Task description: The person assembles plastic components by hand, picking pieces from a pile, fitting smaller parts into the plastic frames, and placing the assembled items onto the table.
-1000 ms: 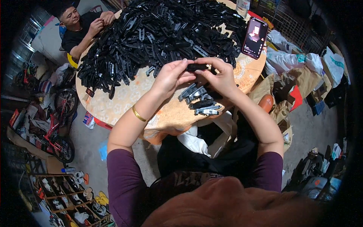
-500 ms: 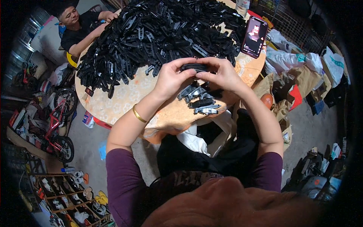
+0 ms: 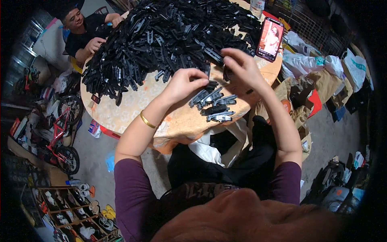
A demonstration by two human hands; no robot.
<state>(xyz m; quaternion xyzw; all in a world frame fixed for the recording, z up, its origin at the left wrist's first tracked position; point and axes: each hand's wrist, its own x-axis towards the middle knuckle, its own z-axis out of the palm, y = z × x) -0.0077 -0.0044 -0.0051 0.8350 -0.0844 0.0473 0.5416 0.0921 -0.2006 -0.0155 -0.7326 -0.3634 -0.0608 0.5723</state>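
Observation:
My left hand (image 3: 183, 84) is curled with its fingertips on a black plastic part (image 3: 211, 85), at the top of a small pile of similar grey and black parts (image 3: 214, 107) near the table's front edge. My right hand (image 3: 243, 71) hovers just right of it, thumb and fingers pinching a short black piece (image 3: 226, 75). The two hands are a little apart. A big heap of black plastic parts (image 3: 169, 38) covers the far half of the round table (image 3: 129, 107), which has an orange patterned cloth.
A phone (image 3: 270, 39) with a lit screen stands propped at the table's right rim. Another person (image 3: 86, 34) sits at the far left, hands at the heap. Small bicycles (image 3: 60, 133) and a shoe rack (image 3: 68, 209) are on the left, bags and clothes on the right.
My hands, which together held one black part above the small pile, have separated. The left has dropped to the pile and the right has lifted toward the heap.

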